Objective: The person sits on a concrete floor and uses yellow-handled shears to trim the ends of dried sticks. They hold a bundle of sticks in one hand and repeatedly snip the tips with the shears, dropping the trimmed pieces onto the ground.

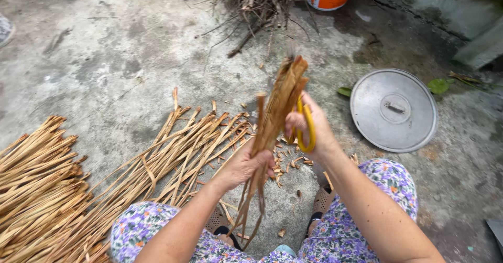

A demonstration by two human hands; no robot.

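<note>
A large pile of dry strips (105, 184) spreads over the concrete floor (105, 48); a round metal lid (393, 110) lies right. The left hand (242, 164) clasps a strip bundle (275, 113) upright, just beside the right hand (309, 124), curled through yellow scissors (306, 129) at the bundle's top

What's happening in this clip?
A person crouches on a concrete floor. The left hand grips a bundle of brown strips upright, while the right hand works yellow-handled scissors at it. Small offcuts lie below, more strips on the left, a round metal lid on the right.
</note>
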